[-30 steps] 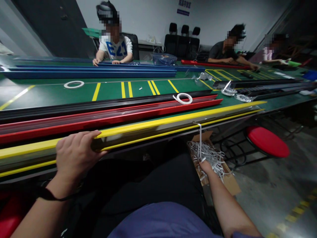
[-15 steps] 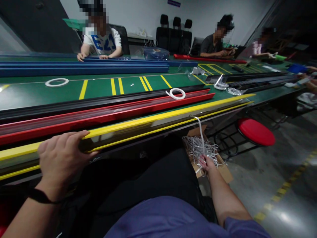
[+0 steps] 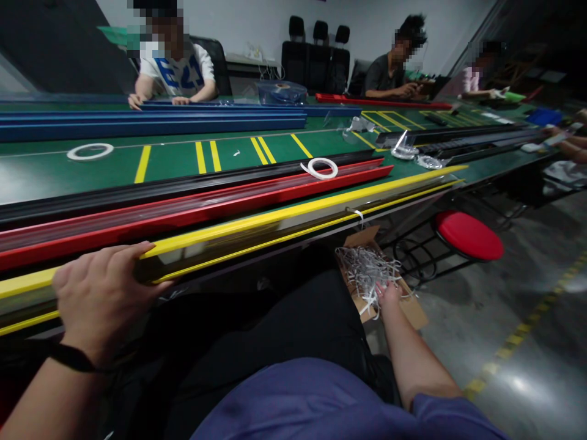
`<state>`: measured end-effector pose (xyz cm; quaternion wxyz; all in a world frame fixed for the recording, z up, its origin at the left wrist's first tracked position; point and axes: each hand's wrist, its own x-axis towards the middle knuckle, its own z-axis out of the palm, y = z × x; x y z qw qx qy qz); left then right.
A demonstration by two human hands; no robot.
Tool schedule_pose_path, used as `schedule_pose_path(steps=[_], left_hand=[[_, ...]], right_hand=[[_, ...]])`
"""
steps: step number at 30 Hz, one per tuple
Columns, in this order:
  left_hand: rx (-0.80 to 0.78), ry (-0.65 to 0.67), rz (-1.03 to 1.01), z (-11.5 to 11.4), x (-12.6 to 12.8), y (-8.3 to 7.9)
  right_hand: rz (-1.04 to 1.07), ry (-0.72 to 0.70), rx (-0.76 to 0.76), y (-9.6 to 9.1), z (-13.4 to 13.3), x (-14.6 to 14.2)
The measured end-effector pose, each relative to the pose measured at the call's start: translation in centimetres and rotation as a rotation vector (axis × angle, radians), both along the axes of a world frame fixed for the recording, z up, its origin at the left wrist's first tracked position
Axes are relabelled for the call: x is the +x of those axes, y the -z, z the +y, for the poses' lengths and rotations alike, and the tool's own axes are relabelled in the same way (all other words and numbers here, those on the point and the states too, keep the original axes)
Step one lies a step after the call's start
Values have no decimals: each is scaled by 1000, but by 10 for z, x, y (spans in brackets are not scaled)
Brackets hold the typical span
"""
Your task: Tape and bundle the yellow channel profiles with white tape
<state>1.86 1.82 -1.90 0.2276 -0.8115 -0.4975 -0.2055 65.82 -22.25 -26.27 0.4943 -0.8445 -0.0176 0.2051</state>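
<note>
A long yellow-edged strip profile [image 3: 257, 221] lies along the near table edge, with a dark, shiny inner face. My left hand [image 3: 103, 293] is closed around its left part, thumb below and fingers over the top edge. A short white end of peeled backing strip [image 3: 358, 214] curls off the profile farther right. Down to the right, my right hand [image 3: 389, 296] is over a cardboard box [image 3: 415, 311] heaped with white strip scraps [image 3: 367, 269]. Its fingers look stretched out and apart among the scraps, though they are small and partly hidden.
Behind the yellow profile lie a red profile [image 3: 275, 190] and a black one [image 3: 229, 181]. One white tape roll [image 3: 322, 168] rests on them; another tape roll [image 3: 90, 151] is at left. Blue profiles [image 3: 183, 125] and co-workers are across the green table. A red stool [image 3: 468, 235] stands right.
The long white strip between the profile and my right hand is gone; a short end remains. My right hand has moved slightly over the scraps. My left hand keeps its grip.
</note>
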Motion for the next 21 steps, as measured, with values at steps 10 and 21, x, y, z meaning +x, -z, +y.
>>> schedule_pose_path(steps=[10,21], left_hand=[[25,9,41,1,0,-1],[27,-1,63,-2,2,-6]], right_hand=[[-282,72,386,-76,98,-16],[-209,-315,786,-156,148,-121]])
